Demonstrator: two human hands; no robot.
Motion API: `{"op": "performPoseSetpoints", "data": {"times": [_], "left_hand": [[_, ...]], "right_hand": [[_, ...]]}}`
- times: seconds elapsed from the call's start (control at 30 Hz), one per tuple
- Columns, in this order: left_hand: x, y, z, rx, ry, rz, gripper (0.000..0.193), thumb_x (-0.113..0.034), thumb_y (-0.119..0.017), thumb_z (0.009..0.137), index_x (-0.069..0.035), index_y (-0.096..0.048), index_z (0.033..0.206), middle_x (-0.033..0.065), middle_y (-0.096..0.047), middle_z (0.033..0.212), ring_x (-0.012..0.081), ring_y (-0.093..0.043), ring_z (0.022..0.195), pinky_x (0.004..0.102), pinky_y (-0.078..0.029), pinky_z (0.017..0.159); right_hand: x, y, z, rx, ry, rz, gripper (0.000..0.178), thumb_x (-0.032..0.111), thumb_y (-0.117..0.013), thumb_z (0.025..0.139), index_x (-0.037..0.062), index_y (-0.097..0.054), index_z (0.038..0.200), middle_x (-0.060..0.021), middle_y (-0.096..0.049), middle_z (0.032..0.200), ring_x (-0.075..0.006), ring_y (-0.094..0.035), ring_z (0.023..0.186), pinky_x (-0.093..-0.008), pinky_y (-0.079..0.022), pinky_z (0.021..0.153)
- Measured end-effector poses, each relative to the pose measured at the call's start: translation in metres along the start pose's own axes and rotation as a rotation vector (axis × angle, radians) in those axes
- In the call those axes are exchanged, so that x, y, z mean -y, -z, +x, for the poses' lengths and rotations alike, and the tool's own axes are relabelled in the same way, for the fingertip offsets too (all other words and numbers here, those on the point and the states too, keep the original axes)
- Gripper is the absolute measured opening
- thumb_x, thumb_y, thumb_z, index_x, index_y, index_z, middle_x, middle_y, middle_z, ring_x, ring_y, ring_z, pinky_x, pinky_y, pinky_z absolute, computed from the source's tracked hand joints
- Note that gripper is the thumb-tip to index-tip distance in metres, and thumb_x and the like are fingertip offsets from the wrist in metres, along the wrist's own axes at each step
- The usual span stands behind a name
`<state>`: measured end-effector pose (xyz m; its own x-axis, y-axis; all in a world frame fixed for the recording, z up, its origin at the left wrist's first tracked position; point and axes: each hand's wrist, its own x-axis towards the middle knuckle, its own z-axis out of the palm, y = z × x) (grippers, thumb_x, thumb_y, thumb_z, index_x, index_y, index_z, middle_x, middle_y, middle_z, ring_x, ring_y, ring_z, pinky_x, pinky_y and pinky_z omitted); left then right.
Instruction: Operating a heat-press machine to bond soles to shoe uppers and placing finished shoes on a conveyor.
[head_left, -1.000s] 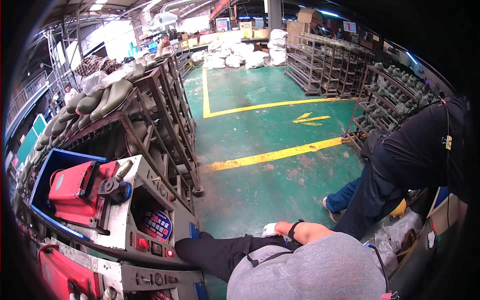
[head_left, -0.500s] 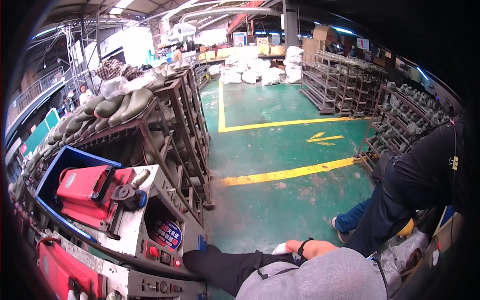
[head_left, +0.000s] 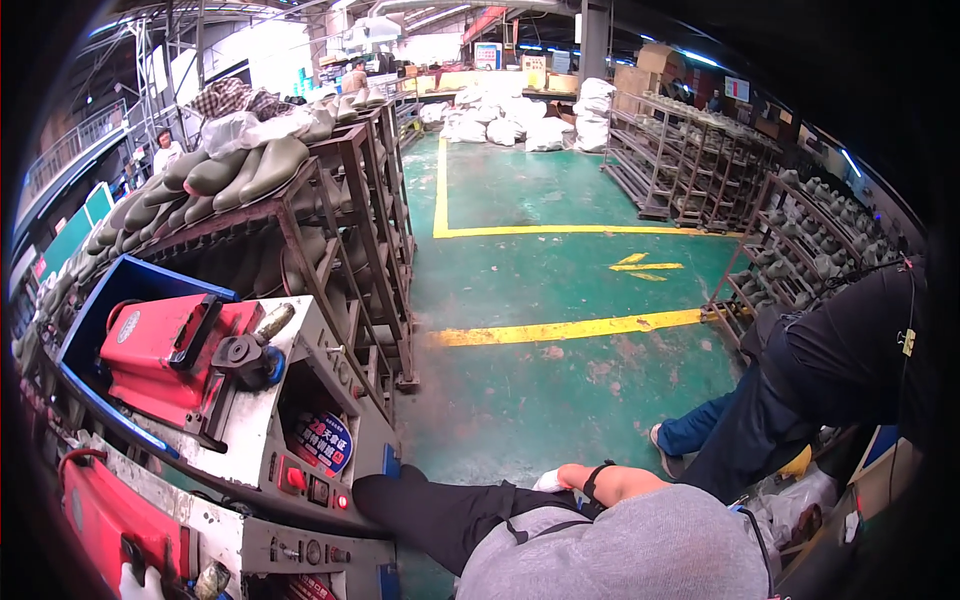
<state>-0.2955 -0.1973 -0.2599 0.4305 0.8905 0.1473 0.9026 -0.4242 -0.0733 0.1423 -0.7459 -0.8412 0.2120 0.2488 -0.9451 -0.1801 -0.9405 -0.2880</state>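
At the lower edge, a co-worker's gloved hand (head_left: 552, 481) seems empty beside the grey machine (head_left: 300, 420); own hands unseen.

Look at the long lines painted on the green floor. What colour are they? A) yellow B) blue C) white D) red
A: the painted lines running across the green floor are yellow, both the nearer one and the ones farther back toward the racks.
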Motion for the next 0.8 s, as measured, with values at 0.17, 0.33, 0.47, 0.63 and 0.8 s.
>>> {"op": "performPoseSetpoints", "data": {"times": [0.17, 0.33, 0.47, 0.63, 0.8], "left_hand": [[-0.005, 0.003, -0.003, -0.039, -0.013, -0.009, 0.052, -0.054, -0.06, 0.101, -0.011, -0.075, 0.127, 0.0171, -0.076, 0.123, 0.0398, -0.069, 0.111, 0.0461, -0.044, 0.106], [0.009, -0.008, 0.004, -0.028, 0.004, -0.016, 0.052, -0.054, -0.06, 0.101, -0.011, -0.075, 0.125, 0.0176, -0.076, 0.122, 0.0396, -0.069, 0.111, 0.0483, -0.047, 0.103], [0.035, -0.043, 0.028, -0.207, -0.033, -0.164, 0.034, -0.031, -0.065, 0.093, 0.001, -0.064, 0.105, 0.0238, -0.07, 0.094, 0.0433, -0.067, 0.087, 0.0522, -0.048, 0.082], [0.058, -0.076, 0.044, -0.312, -0.093, -0.303, 0.026, -0.019, -0.066, 0.09, 0.005, -0.057, 0.094, 0.0283, -0.064, 0.079, 0.0466, -0.065, 0.077, 0.0517, -0.046, 0.07], [0.05, -0.066, 0.034, -0.261, -0.053, -0.379, 0.025, -0.019, -0.072, 0.089, 0.003, -0.063, 0.093, 0.0241, -0.067, 0.078, 0.0406, -0.067, 0.072, 0.0468, -0.051, 0.072]], "right_hand": [[-0.011, 0.001, 0.016, 0.041, 0.048, 0.002, 0.046, 0.043, -0.064, 0.099, 0.0214, -0.076, 0.137, -0.0029, -0.075, 0.135, -0.0234, -0.069, 0.119, -0.0474, -0.053, 0.104], [-0.018, 0.003, 0.029, 0.065, 0.036, 0.023, 0.046, 0.044, -0.059, 0.101, 0.0221, -0.074, 0.138, -0.0037, -0.073, 0.14, -0.0247, -0.067, 0.123, -0.0486, -0.051, 0.106], [-0.009, 0.007, 0.019, 0.054, 0.064, -0.139, 0.046, 0.043, -0.058, 0.101, 0.0209, -0.074, 0.139, -0.0048, -0.073, 0.141, -0.0256, -0.067, 0.124, -0.0486, -0.05, 0.107], [0.005, 0.008, -0.015, -0.04, 0.122, -0.394, 0.047, 0.042, -0.057, 0.102, 0.0193, -0.074, 0.139, -0.0062, -0.072, 0.142, -0.0266, -0.066, 0.125, -0.0485, -0.05, 0.108], [0.011, 0.007, -0.029, -0.033, 0.155, -0.406, 0.048, 0.039, -0.055, 0.102, 0.0164, -0.072, 0.14, -0.0076, -0.07, 0.145, -0.0274, -0.065, 0.125, -0.0483, -0.049, 0.108]]}}
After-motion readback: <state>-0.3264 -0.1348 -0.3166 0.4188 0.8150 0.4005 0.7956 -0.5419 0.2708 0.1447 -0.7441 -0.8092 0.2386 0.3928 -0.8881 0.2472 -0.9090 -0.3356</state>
